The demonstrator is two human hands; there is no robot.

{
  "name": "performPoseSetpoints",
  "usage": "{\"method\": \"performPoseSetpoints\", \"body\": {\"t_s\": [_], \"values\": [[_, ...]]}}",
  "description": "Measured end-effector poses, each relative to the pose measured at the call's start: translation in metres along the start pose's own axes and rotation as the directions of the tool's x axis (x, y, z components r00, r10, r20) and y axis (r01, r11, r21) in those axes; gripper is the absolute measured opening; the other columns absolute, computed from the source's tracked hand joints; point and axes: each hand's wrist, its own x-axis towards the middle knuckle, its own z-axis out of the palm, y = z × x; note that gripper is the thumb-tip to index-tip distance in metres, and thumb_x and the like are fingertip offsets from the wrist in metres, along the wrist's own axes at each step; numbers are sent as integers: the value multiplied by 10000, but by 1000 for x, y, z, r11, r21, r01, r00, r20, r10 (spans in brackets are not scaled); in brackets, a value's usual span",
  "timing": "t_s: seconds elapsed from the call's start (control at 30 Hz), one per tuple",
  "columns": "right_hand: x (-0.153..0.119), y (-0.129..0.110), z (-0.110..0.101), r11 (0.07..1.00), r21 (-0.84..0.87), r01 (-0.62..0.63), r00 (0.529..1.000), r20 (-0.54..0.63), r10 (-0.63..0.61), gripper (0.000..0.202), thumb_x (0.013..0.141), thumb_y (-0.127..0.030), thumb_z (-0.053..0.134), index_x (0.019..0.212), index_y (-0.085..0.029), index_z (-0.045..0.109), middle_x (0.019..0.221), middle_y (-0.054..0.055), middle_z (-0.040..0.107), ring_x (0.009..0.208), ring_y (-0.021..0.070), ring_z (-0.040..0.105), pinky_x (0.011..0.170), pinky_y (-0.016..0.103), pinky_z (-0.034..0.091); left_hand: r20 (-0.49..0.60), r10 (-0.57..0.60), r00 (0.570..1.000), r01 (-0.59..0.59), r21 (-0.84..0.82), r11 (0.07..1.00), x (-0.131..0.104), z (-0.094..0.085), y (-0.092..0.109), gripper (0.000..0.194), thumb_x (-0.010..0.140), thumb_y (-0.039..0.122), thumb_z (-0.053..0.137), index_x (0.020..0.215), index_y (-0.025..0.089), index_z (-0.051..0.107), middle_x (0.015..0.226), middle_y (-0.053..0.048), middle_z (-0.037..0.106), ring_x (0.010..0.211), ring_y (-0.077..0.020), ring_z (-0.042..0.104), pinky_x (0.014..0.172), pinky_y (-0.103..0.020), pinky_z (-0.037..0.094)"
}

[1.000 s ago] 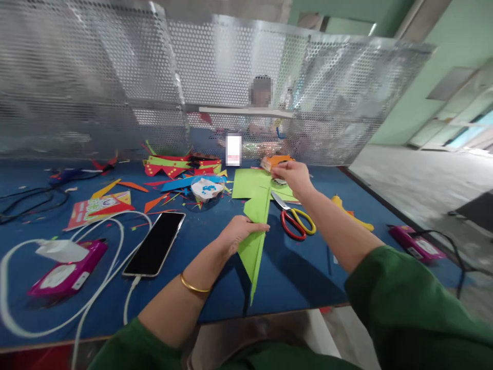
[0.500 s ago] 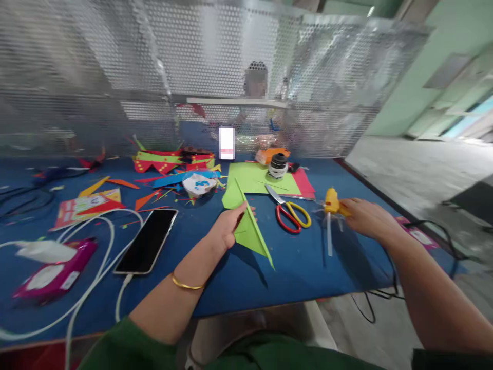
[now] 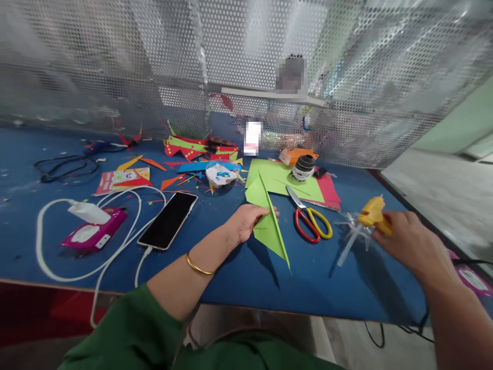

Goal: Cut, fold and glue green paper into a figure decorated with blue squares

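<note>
Coming away from green paper point(image 3: 269, 237), my right grip point(image 3: 409, 240) is holding a glue gun point(image 3: 372, 211); my left grip point(image 3: 246, 221) is pinching paper. I'm likely fetching glue, next needing steady aim.

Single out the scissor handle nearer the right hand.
The yellow handle: it lies on the side toward the right hand, which holds the yellow glue gun. The red handle sits farther off, nearer the left hand.

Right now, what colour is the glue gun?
The glue gun in the right hand is yellow; best seen in the head view.
</note>
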Motion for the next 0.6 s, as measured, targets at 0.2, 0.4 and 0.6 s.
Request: {"method": "performPoseSetpoints", "body": {"t_s": [0.2,0.4,0.6], "values": [[-10,-25,-18,588,797,-141,964,-24,265,226,851,-441,640,918,-247,733,874,136,714,745,247,680,608,429,428,-37,74,997,-73,27,997,-2,2,0,115,800,90,642,747,80,743,764,-147,769,598,-177,695,615,-313,589],[-16,-148,-41,-127,986,-109,992,100,-74,247,844,-426,684,973,-216,711,1002,93,734,803,245,724,689,398,583,-79,208,975,-203,71,977,-4,4,-4,82,745,154,695,718,105,754,718,-120,758,572,-181,681,589,-307,570],[-13,-212,-32,11,998,-56,997,56,-45,292,735,-431,783,883,-225,639,817,15,671,707,195,663,637,344,567,-141,340,930,-325,124,938,-1,3,-5,104,715,167,678,751,122,764,735,-84,763,590,-162,668,585,-258,543]]}}
